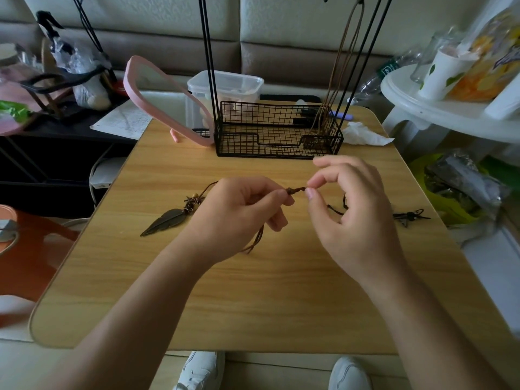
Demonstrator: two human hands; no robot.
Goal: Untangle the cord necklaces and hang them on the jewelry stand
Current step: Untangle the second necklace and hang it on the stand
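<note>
A knotted brown cord necklace (296,190) is pinched by the left hand (239,209) and right hand (353,218) near a black wire stand (278,137).

far: jewelry stand (278,130) on table (253,305); mirror (166,99) left of it (tissue (363,135) right) | near: feather pendant (166,220) before mirror

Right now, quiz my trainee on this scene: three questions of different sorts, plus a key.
1. True or false: the feather pendant lies on the table.
2. Left hand, right hand: which pinches the knot? A left only; B right only; C both.
3. Fill in: the hung brown cord ends inside the wire ___.
Key: 1 true; 2 C; 3 basket.
</note>
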